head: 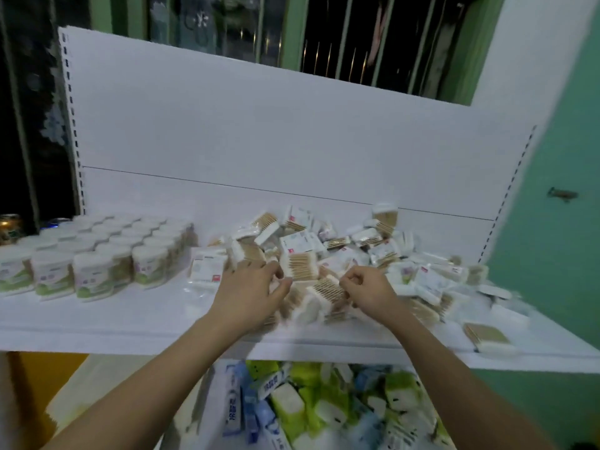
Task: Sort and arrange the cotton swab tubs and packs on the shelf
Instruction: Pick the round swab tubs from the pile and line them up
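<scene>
Rows of round cotton swab tubs [97, 254] with white lids and green labels stand on the left of the white shelf [130, 323]. A loose heap of flat swab packs [357, 248] covers the middle and right. My left hand [250, 292] pinches a clear swab pack [298, 266] with wooden sticks by its left edge, in front of the heap. My right hand [367, 292] has its fingers curled round the right end of another swab pack [324, 290] that lies just below the first one.
A single swab pack [487, 336] lies near the shelf's front right edge. A white labelled pack [207, 264] rests between tubs and heap. Below the shelf sits a pile of green and blue wrapped packs [324, 407]. A green wall [558, 254] bounds the right.
</scene>
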